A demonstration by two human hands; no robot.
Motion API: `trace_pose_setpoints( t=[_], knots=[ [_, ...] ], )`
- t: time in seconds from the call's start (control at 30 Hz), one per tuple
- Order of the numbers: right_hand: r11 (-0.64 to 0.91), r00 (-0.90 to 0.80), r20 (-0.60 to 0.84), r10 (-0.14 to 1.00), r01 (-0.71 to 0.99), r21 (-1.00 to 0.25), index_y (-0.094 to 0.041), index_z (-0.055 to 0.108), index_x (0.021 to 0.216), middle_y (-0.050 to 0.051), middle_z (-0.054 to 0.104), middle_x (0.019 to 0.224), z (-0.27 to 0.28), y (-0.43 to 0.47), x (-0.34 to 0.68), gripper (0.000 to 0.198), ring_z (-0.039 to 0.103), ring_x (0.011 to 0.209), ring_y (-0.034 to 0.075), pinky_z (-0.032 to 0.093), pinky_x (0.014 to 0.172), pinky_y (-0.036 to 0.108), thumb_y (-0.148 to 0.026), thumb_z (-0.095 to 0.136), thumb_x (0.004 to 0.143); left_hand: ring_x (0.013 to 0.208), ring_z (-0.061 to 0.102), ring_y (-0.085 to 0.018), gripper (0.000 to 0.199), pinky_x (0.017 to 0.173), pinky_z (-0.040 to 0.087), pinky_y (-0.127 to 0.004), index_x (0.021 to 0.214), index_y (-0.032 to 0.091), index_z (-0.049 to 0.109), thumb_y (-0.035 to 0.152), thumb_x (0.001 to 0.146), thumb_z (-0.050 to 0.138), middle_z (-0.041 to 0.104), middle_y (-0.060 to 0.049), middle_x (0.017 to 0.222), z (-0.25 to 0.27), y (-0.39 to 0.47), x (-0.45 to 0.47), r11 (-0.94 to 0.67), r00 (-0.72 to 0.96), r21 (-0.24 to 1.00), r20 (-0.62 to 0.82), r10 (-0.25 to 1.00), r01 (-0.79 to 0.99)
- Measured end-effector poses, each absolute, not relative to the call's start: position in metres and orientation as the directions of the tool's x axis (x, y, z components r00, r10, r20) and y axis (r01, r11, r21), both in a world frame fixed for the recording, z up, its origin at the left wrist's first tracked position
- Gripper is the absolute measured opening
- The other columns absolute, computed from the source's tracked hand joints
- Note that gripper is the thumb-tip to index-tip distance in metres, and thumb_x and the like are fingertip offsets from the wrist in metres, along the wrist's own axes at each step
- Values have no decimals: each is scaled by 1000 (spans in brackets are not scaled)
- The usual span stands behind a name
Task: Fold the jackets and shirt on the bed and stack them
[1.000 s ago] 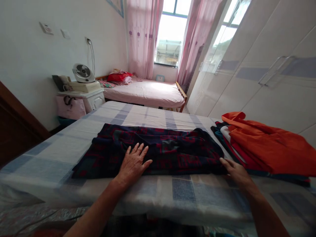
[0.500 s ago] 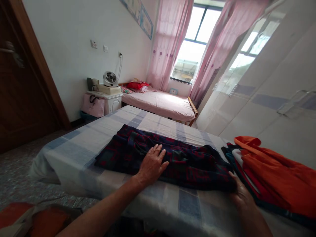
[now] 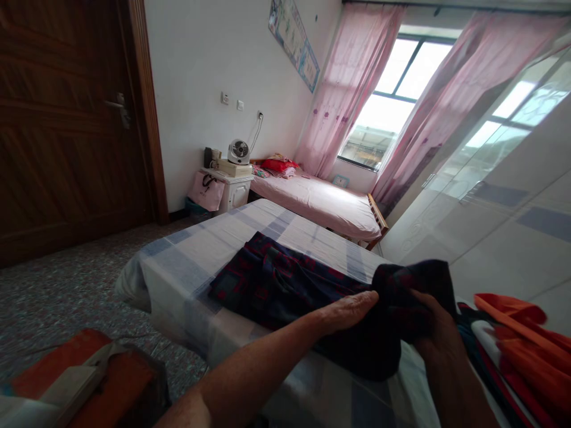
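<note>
Here, dark cloth (image 3: 289, 282) lies beneath the outstretched left hand (image 3: 350, 311), the right hand (image 3: 438, 330) gripping its raised end.

The right fingers (image 3: 433, 308) hold up one end of the dark patterned cloth (image 3: 307, 288).

Right hand (image 3: 439, 333) partly hidden by cloth (image 3: 285, 282); orange garment (image 3: 530, 345) cropped.

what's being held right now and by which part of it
The right hand holds the dark, red-patterned cloth by its raised right-hand end; the left hand lies against it, its grip unclear.
</note>
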State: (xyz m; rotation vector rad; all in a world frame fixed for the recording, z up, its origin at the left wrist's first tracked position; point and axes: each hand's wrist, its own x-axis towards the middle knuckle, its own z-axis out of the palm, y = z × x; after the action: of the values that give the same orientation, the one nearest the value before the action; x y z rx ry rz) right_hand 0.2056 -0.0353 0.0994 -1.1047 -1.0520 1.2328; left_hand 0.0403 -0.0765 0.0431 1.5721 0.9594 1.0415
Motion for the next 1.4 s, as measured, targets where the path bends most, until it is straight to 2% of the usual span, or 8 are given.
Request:
trace_pose_setpoints(
  t=[0.2,0.33,0.53,0.67,0.83,1.0,1.17,1.4],
  knots=[
    [178,-428,219,877,-134,-975,-27,61,116,-3,70,96,123,-54,46,51,65,78,13,53,67,22,-26,70,66,122,53,-26,58,107,36,-42,126,16,58,56,90,37,63,-10,125,62,-127,-29,-80,-22,804,83,996,-589],
    [371,-750,186,634,84,-925,-24,61,119,3,68,108,107,-57,-1,43,65,89,18,53,79,32,-41,61,80,126,50,-22,35,110,36,-39,115,22,64,37,86,51,63,-5,126,31,-192,-80,-217,-451,665,-201,870,-715],
    [549,-431,347,833,565,-616,-16,61,118,14,62,120,72,6,42,44,58,111,27,43,97,43,-40,56,82,117,58,-24,28,106,42,-39,100,22,67,15,73,64,71,-7,111,-29,-265,-100,-188,-501,551,-495,710,-813],
    [372,-375,110,920,755,-539,-12,57,125,19,55,130,57,45,74,57,49,123,32,35,103,47,-47,58,80,99,68,-22,17,93,53,-35,94,15,65,12,80,58,72,-11,100,-7,-254,-92,-140,-422,487,-537,730,-862],
    [249,-410,-106,906,719,-649,-11,62,116,16,66,115,47,56,78,57,62,102,25,48,89,35,-51,62,76,80,71,-17,12,71,58,-27,96,17,63,16,85,58,72,-7,92,32,-221,-94,-40,-315,425,-602,734,-905],
    [111,-494,-268,828,611,-784,-12,70,83,9,72,79,50,41,75,38,66,66,20,53,61,29,-47,71,67,67,68,-15,9,61,55,-23,90,14,64,16,81,64,72,-5,80,37,-186,-97,18,-332,543,-537,775,-839],
    [-8,-484,-189,854,352,-936,-17,67,81,4,71,73,88,14,98,24,63,57,12,52,54,21,-40,67,74,53,63,-13,15,56,53,-24,78,12,61,8,82,48,67,-2,60,62,-138,-100,-13,-369,648,-417,830,-762],
    [3,-267,22,963,-69,-998,-19,67,104,1,73,76,139,-50,166,33,65,61,12,53,59,21,-31,69,74,66,67,-15,21,69,56,-29,84,12,65,13,81,44,70,-5,74,107,-70,-109,50,-198,826,-192,961,-562]
  ],
)
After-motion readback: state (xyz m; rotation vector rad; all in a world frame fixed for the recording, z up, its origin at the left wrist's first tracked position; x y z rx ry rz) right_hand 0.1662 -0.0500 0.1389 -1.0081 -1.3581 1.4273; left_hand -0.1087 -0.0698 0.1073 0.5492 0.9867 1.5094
